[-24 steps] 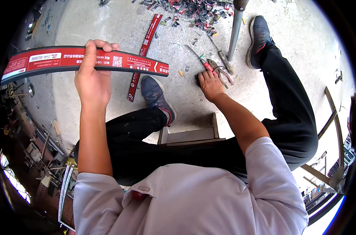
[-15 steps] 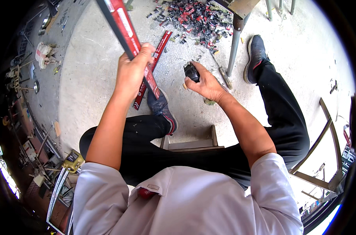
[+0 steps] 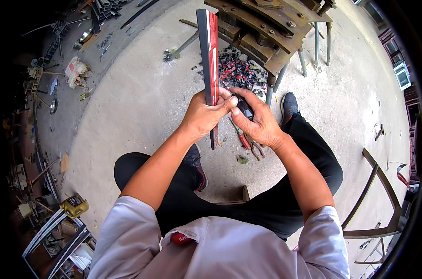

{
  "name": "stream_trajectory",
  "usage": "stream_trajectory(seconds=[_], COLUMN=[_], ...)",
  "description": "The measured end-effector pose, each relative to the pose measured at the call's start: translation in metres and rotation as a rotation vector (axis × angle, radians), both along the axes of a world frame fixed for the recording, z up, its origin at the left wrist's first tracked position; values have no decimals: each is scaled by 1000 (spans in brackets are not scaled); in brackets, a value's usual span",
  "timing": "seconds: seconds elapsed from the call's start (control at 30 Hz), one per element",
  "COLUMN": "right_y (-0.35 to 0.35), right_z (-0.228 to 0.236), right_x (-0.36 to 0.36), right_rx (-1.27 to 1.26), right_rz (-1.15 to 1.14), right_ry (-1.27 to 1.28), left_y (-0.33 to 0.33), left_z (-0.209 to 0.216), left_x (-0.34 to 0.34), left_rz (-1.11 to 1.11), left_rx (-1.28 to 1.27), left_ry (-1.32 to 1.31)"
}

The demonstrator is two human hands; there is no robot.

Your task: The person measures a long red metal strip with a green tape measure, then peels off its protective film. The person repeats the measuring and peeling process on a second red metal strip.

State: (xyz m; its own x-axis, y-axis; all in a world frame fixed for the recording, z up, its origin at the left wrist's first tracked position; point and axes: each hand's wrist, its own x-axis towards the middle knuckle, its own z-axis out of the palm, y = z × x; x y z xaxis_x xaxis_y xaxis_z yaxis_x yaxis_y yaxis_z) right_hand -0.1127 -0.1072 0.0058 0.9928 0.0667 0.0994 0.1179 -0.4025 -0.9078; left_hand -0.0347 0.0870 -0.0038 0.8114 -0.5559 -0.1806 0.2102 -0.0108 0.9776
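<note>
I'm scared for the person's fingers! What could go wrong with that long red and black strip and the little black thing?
The left hand grips the long red and black strip only near its lower end, so the tall part might tip or swing. The right hand presses a small black object against it right by the fingertips, which could get pinched. Pliers on the floor could trip feet.

Small black object [image 3: 245, 108] mostly hand-hidden

strip [image 3: 210, 60]: upright in the left hand [image 3: 202, 117], just left of the bench [image 3: 266, 28]
right hand [image 3: 257, 122]: touching the left hand, below the bench
scrap pile [image 3: 241, 72]: under the bench
pliers [image 3: 249, 143]: on the floor, below the right hand
</note>
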Motion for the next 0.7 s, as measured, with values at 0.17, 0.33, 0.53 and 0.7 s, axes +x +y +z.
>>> stream_trajectory(seconds=[0.17, 0.33, 0.53, 0.7], right_y=[-6, -27, -19, 8], right_z=[14, -16, -46, -52], right_x=[-11, -24, -39, -27], right_rx=[2, -97, 111, 385], right_rz=[-8, -107, -144, -188], right_ry=[49, 266, 461, 451], left_y=[-3, 17, 45, 37], left_z=[16, 60, 57, 48], left_x=[-5, 15, 36, 44], left_rz=[83, 270, 385, 336], left_rx=[-32, -150, -107, -255], left_ry=[-50, -112, -119, -51])
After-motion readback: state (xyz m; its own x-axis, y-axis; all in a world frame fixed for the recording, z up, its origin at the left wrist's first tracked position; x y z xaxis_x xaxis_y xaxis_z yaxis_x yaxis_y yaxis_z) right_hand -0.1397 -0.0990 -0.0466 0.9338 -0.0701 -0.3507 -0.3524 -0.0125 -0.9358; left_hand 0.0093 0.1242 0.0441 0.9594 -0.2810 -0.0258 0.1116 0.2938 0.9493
